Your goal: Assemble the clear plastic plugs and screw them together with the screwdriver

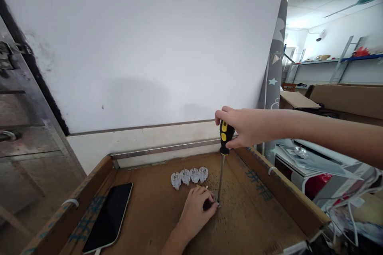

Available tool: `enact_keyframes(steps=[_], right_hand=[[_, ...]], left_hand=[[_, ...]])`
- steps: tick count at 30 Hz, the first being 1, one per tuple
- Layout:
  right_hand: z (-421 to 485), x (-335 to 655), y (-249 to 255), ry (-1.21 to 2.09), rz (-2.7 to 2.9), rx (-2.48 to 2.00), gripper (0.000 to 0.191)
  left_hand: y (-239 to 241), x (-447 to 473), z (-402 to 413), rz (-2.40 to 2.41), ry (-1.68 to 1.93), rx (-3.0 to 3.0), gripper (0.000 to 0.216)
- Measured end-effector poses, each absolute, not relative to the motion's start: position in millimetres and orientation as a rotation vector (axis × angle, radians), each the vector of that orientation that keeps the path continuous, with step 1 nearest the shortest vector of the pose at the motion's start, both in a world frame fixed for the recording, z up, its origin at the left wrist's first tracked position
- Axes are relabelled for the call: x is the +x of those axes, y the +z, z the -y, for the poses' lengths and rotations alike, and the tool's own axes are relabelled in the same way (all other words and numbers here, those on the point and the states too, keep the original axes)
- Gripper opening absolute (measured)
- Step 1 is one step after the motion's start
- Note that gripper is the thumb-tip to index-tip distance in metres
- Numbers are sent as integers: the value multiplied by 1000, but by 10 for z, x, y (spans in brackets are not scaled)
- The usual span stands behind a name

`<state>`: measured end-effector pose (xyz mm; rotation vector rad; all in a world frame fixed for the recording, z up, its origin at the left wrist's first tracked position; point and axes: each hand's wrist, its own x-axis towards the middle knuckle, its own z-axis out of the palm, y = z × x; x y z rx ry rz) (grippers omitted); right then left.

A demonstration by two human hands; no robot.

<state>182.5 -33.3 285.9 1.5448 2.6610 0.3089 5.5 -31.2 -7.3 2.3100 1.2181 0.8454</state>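
My right hand is wrapped around the black and yellow handle of a screwdriver, which stands nearly upright. Its long metal shaft runs down to the fingertips of my left hand. There, thumb and fingers pinch a small clear plug part against the cardboard; most of it is hidden by the fingers. The screwdriver tip meets the part at its right side, too small to make out in detail. Just beyond my left hand, several clear plugs stand in a row with their metal pins up.
The work surface is a cardboard-lined tray with raised sides and many small dark marks near the screwdriver. A black-screened phone with a cable lies at the left. A white wall rises behind; cardboard boxes stand at right.
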Motion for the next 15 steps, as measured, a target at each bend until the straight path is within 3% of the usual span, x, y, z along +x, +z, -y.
enact_keyframes(steps=[2,9,15], right_hand=[[341,1817,2879,250,-2679,1501,41],[475,1675,2923,675,-2372,1623,51],[426,1754,2960,397,-2560,1484,38]], left_hand=[[-66,54,311,-1219,838,2304,10],[-44,47,293,-1192,825,2276,9],[-37,40,321,-1182,816,2288,10]])
